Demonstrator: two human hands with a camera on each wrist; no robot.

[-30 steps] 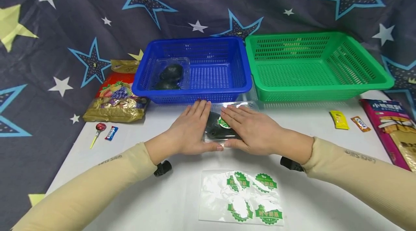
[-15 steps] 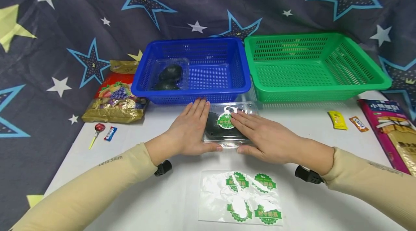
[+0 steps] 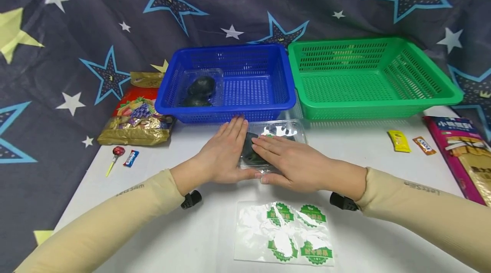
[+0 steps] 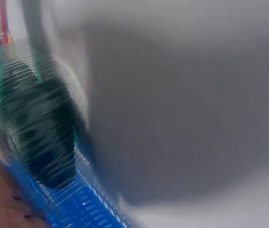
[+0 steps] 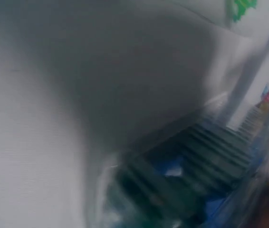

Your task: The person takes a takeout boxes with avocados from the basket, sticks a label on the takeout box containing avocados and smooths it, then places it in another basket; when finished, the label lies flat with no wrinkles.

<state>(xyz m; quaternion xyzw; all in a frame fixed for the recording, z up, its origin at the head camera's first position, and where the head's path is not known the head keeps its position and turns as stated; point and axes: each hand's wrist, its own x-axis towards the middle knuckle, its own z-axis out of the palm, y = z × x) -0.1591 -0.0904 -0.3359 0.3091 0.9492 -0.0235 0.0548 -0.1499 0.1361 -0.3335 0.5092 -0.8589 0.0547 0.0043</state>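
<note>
Head view: a clear tray (image 3: 299, 129) of dark contents (image 3: 249, 158) lies on the desk (image 3: 207, 230), just in front of the blue basket (image 3: 245, 89). Left hand (image 3: 224, 151) rests along its left side, right hand (image 3: 295, 160) across its top; fingers extended, grasping nothing. Judged risk: uneven pressure could dent the cover or skew the tray. Blue basket holds a second tray (image 3: 218, 94) with two dark rounded items (image 3: 202, 86).

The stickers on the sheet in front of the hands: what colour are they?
The stickers are mostly green, on a white sheet; the head view shows them best.
</note>
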